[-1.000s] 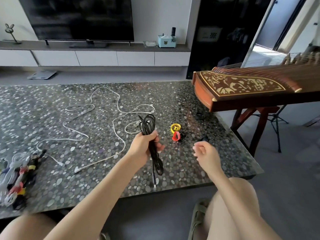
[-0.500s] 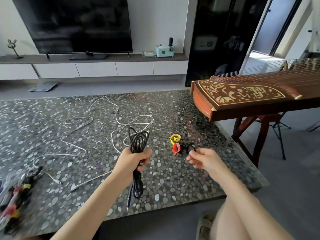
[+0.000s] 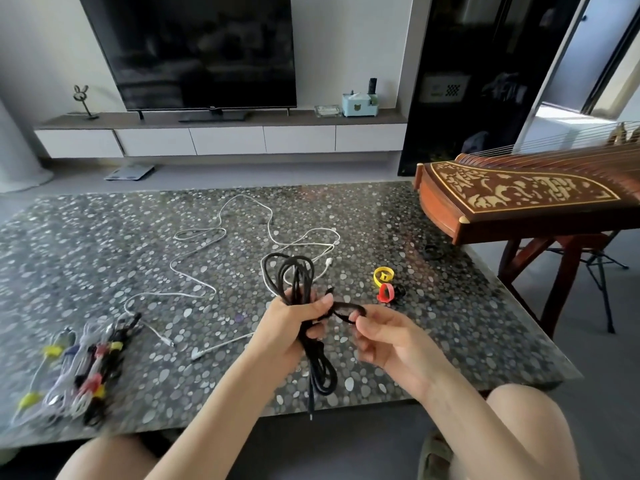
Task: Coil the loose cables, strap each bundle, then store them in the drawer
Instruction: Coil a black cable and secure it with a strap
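Your left grip clenches the coil above the tabletop — your right grip pinches a strap just beside it. Strapping is in hand — next, wrap the coil and cinch.

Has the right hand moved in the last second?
Yes. Against the red strap, the right hand came left toward the black cable bundle, now pinching a black strap.
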`<action>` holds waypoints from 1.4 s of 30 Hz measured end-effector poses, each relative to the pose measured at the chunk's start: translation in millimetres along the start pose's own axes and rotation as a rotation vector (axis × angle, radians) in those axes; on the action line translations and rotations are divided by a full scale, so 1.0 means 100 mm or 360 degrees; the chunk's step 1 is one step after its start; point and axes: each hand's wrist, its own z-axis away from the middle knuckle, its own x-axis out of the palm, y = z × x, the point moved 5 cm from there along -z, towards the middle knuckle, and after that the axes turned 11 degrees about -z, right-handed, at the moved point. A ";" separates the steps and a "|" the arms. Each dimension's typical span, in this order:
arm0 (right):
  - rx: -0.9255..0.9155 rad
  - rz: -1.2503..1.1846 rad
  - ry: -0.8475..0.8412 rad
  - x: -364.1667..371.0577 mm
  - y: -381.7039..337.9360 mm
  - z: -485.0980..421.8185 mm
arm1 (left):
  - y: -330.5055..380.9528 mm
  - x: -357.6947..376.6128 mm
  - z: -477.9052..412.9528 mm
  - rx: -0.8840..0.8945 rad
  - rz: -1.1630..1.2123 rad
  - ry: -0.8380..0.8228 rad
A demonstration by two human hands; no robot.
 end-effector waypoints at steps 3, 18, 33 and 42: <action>0.0013 -0.0380 -0.0139 0.14 0.09 -0.02 | 0.01 0.00 0.09 -0.0005 0.0028 0.0018; -0.0269 0.0298 -0.0172 0.43 0.11 0.15 | 0.03 0.03 0.34 -0.0354 0.0437 -0.0110; -0.1590 0.2044 0.0220 0.73 -0.15 0.25 | 0.07 -0.07 0.36 -0.0552 0.0260 0.0113; -0.0733 0.0458 -0.0062 0.43 0.04 0.11 | 0.05 0.07 0.33 -0.0676 0.0248 0.0031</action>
